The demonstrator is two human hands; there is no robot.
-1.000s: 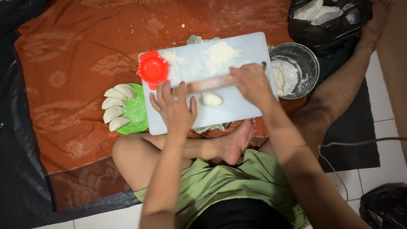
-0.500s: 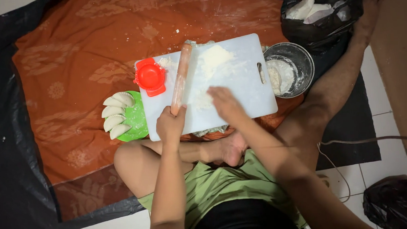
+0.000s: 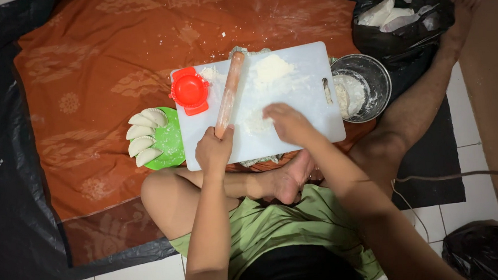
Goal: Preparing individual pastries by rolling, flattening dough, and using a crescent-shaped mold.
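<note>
I count four folded dumplings point(image 3: 142, 140) already laid on the green plate point(image 3: 173, 143), so part of the batch looks done. My left hand point(image 3: 215, 150) is wrapped around the near end of the rolling pin point(image 3: 229, 94), which lies angled across the white board point(image 3: 314, 98). My right hand point(image 3: 284, 121) presses flat, fingers loosely spread, on what I take for a dough piece point(image 3: 255, 123), though blur hides it. The red mould point(image 3: 190, 90) sits empty; flour point(image 3: 273, 68) remains.

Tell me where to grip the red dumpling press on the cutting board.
Grip the red dumpling press by the small tab on its near edge, coming from above on the board's left side: it lies flat and open, and the rolling pin blocks the right.
</note>
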